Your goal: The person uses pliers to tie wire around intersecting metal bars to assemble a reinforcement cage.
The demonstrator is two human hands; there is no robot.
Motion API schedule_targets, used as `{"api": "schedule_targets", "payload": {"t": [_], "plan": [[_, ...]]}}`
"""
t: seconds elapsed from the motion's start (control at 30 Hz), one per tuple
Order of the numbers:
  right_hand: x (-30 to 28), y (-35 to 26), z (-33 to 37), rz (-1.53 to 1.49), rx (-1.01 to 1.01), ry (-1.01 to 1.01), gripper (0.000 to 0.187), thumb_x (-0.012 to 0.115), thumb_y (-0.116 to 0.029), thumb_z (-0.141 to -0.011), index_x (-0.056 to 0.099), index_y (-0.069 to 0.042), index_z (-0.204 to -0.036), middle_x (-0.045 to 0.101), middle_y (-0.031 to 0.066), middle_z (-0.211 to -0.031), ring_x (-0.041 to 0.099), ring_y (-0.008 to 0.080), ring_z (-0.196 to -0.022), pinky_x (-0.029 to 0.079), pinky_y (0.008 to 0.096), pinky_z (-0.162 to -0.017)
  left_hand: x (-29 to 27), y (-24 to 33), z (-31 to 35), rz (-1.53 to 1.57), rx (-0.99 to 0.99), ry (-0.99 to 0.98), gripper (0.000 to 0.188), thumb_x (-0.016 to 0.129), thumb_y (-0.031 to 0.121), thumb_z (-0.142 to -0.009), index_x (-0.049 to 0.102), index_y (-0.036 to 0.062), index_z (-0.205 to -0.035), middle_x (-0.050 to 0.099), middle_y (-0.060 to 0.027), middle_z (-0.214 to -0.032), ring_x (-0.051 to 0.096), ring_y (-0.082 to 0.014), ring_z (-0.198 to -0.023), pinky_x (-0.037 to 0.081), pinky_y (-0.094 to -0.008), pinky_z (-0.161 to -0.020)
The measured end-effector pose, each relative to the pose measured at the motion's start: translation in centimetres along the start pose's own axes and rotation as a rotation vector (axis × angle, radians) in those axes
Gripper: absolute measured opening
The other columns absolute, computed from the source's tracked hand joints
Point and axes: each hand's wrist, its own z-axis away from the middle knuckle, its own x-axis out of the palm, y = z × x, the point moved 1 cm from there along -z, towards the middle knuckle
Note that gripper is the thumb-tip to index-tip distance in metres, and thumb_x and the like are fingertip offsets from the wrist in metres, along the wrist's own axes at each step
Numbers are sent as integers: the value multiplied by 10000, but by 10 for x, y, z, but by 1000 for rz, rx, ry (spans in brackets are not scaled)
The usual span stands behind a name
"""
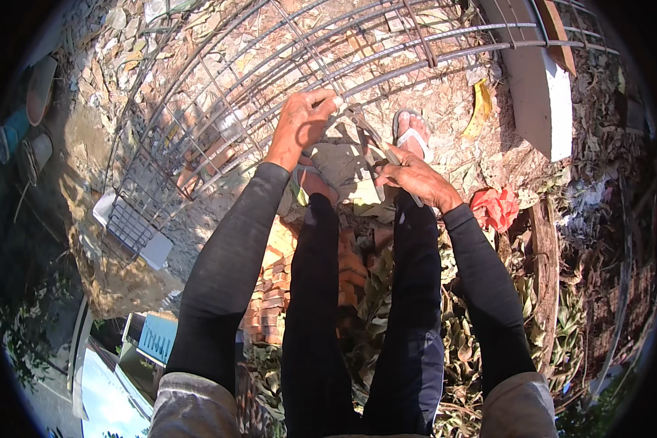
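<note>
A cage of long steel reinforcing bars [409,69] with cross ties curves over the ground in front of me. My left hand [303,125] is closed in a pinch at the cage's near bar; what lies between its fingertips is too small to make out. With its fingers round the handles, my right hand [420,179] holds a pair of pincers [369,139]. Their jaws meet the near bar just right of my left fingertips, and the handles are spread somewhat apart.
A pale concrete beam [525,95] props the cage at the right. My sandalled foot [414,131] stands close below the bars. Nearby lie a yellow peel-like scrap [479,109], red crumpled material [495,208], stacked bricks [270,299] and dry leaves [467,350].
</note>
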Motion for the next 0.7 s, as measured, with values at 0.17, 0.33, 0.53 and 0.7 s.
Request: {"api": "schedule_targets", "payload": {"t": [0.17,0.33,0.53,0.7], "plan": [[-9,-2,-9,114,-102,30,452,548,-138,-967,566,-91,-1415,633,23,-1011,587,112,-866,487,277,-820,-3,-2,-1,-6,8,-18,573,682,480,-922,702,-12,-1215,702,-221,-1200,692,-300,-1073,533,-388,-917],[-15,-3,-9,260,-22,141,540,574,-253,-952,508,-142,-1477,688,128,-1043,615,237,-923,463,352,-915,0,5,-1,0,1,-25,585,682,491,-919,700,-10,-1221,688,-225,-1232,682,-306,-1102,531,-389,-923],[-6,-21,-2,312,12,140,545,609,-352,-979,524,-115,-1462,536,202,-1456,478,298,-1373,350,371,-1130,-5,-3,0,17,-36,-33,590,688,489,-916,698,-15,-1222,685,-223,-1241,675,-309,-1116,528,-405,-928],[-14,-12,-9,361,-27,164,491,608,-340,-992,567,-110,-1424,590,151,-1396,550,265,-1285,388,361,-1094,1,-2,-6,-47,14,-14,571,698,480,-913,705,-1,-1220,717,-204,-1172,697,-281,-1043,542,-393,-887]]}}
